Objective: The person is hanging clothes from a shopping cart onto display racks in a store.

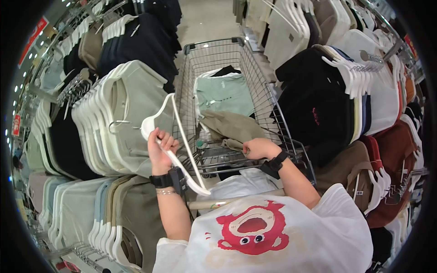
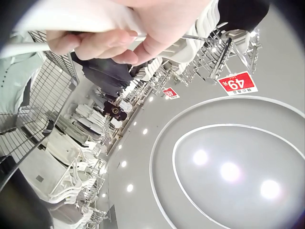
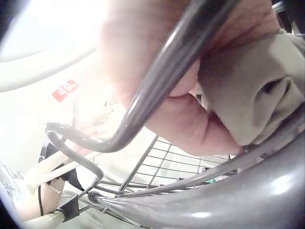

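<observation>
Left hand (image 1: 162,144): fingers curled round a white hanger (image 1: 147,123), smooth and glossy, broad rounded shoulder, thin straight bar. It's held up at a slant by the cart's left side, no garment on it.

Right hand (image 1: 263,149): fingers curled in, gripping a bunched edge of the khaki garment (image 1: 232,127). Soft matte cloth, deep creases, a loose fold by the fingers in the right wrist view (smooth grey metal tube crosses in front of the hand there). Garment lies in the near part of the shopping cart (image 1: 214,42), its far end touching the sage-green top (image 1: 227,93).

Cart is a tapered box of thin wire mesh with a dark rim. Sage-green top lies fairly flat, short button row down the front. Black cloth (image 1: 226,70) pokes out just beyond it. Pale rounded cart handle (image 1: 236,200) runs across in front of the white T-shirt (image 1: 318,227), which has a flat red-pink bear print (image 1: 255,227).

Both wrists wear black straps. Racks both sides: pale green knit-looking tops (image 1: 136,86) packed tight at left, black tops (image 1: 309,91) at right, all on white hangers. Red price sign (image 2: 238,83) overhead, rectangular, reads 49.
</observation>
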A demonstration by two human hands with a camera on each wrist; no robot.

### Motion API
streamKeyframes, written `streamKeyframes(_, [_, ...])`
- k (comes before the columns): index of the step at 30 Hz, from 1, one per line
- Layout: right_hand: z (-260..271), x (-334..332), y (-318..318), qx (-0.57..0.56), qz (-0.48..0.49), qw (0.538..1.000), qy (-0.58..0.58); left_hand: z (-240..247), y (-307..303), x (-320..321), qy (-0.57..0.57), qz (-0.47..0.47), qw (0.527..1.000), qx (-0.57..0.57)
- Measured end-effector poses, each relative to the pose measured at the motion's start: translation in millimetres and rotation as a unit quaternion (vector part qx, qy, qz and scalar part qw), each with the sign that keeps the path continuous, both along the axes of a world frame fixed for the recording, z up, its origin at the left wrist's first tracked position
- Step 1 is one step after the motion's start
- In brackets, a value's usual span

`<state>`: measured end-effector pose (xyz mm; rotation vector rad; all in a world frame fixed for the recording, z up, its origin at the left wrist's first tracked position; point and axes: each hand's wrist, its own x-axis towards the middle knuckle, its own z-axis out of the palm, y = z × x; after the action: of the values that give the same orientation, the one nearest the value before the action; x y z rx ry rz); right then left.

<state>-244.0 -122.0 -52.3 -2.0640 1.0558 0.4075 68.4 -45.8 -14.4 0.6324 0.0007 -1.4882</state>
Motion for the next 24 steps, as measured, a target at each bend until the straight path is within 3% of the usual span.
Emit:
streamKeyframes(13, [-7,-22,-4,-0.080,-0.011,0.996,0.046,6,2,-17,0.045,0.025,0.999,-0.012])
streamKeyframes(19, [5,-26,-6,-0.181,-0.032,0.983,-0.021,17,-2,-37,-0.081,0.062,0.995,0.010])
streamKeyframes(21, [8,-27,-9,-0.208,-0.040,0.976,-0.051,20,-3,-44,-0.191,0.079,0.978,0.002])
streamKeyframes(22, [5,-27,-9,-0.227,-0.073,0.968,-0.073,23,-3,-48,-0.191,0.082,0.978,0.002])
streamKeyframes(24, [4,-27,-9,-0.247,-0.104,0.959,-0.097,33,-5,-57,-0.331,0.123,0.935,0.019])
